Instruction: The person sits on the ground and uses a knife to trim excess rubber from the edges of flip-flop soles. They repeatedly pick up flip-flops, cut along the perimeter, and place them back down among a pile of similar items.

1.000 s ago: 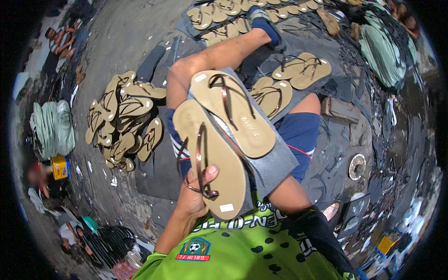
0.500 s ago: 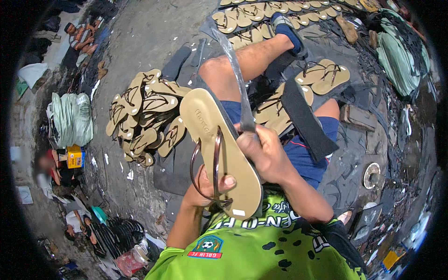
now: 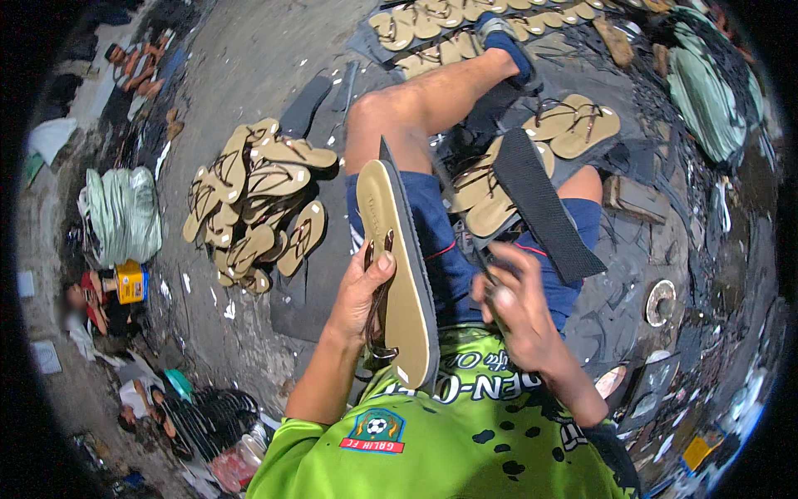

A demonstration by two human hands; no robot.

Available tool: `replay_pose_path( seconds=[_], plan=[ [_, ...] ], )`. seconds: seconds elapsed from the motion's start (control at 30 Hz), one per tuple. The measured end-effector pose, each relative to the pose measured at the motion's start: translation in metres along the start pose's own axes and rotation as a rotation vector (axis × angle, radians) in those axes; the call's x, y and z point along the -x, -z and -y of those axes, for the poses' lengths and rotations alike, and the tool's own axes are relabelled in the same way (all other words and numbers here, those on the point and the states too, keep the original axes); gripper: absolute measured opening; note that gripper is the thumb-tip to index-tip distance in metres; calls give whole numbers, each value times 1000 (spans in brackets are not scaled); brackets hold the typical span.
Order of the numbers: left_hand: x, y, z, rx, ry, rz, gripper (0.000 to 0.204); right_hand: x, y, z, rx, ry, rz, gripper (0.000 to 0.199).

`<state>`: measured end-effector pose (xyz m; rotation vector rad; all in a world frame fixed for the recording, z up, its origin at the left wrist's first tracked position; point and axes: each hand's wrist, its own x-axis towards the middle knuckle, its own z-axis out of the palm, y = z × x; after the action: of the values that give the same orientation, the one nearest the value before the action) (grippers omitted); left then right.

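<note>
My left hand (image 3: pixel 362 289) is closed around a tan flip-flop (image 3: pixel 401 291) by its strap side, the thumb over the dark brown strap (image 3: pixel 380 309). The flip-flop stands tilted on edge above my lap, toe end away from me. Dark sole material shows along its right side and comes to a point past the toe. To its right, my right hand (image 3: pixel 522 312) is closed on a knife (image 3: pixel 485 264). Hand and knife are smeared by motion, and the blade is hard to make out. The knife is apart from the flip-flop.
A heap of tan flip-flops (image 3: pixel 249 195) lies on the floor at left. More flip-flops (image 3: pixel 486 187) lie between my legs, beside a dark textured strip (image 3: pixel 549 212) across my right thigh. Rows of flip-flops (image 3: pixel 432 25) stand at the far side. Dark scraps litter the right.
The knife has come away from the flip-flop's edge, and my right hand has moved right and toward me. My left hand has turned the flip-flop more onto its edge.
</note>
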<state>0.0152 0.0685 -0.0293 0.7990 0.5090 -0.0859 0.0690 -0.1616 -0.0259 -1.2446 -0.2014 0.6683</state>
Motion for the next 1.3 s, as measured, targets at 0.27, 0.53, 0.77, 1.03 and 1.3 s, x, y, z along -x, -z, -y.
replay_pose_path(
  seconds=[0.27, 0.53, 0.77, 1.03, 1.3],
  plan=[
    [5, 9, 21, 93, 51, -14, 64, 89, 27, -3, 582, -28, 157, 41],
    [-2, 5, 22, 100, 91, -25, 60, 78, 26, 1, 914, 163, 36, 51],
    [-4, -7, 11, -47, 178, -25, 75, -9, 1, -4, 1099, 331, -136, 50],
    [-4, -14, 12, -107, 187, 53, 77, -101, 8, 8, 925, 429, -149, 35],
    [-17, -25, 2, -57, 31, 65, 76, -12, -17, 14, -120, -46, 41, 56]
  ],
)
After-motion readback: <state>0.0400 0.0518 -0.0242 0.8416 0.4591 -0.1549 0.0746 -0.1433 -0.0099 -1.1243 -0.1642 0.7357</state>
